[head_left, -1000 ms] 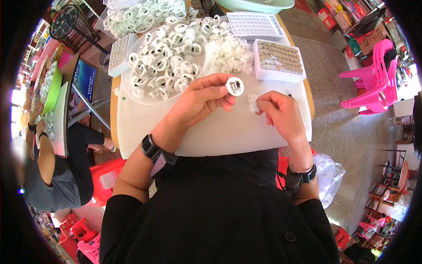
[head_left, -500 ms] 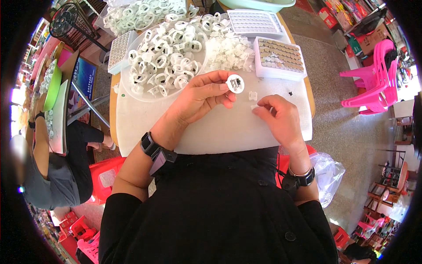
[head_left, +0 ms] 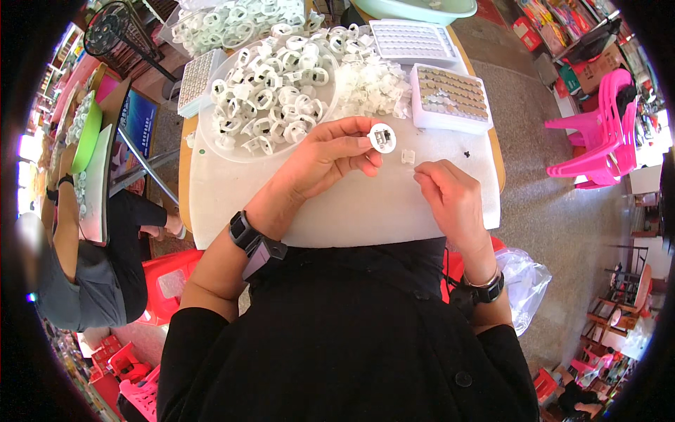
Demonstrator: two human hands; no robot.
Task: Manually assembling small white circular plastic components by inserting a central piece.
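In my left hand (head_left: 337, 156), thumb and fingers pinch a round white plastic casing (head_left: 383, 138) with small metal and dark pieces inside its open face. My right hand (head_left: 450, 193) is just to the right, low over the white table sheet, its thumb and index finger together. Whether something tiny is between those fingertips I cannot make out. Near them lies a small clear-white plastic piece (head_left: 408, 156). A tiny black part (head_left: 466, 153) rests farther right on the sheet.
Beyond my hands are a round tray (head_left: 205, 133) heaped with white ring-shaped parts, a pile of clear plastic pieces (head_left: 373, 84), and a white box (head_left: 450, 125) with rows of coin-like discs. Another person (head_left: 91, 274) works at a table on the left. Pink chairs (head_left: 612, 133) stand right.
The casing in my left hand has turned slightly, showing more of its metal pieces. My right hand has drawn a little away from the small plastic piece, its fingers more closed.
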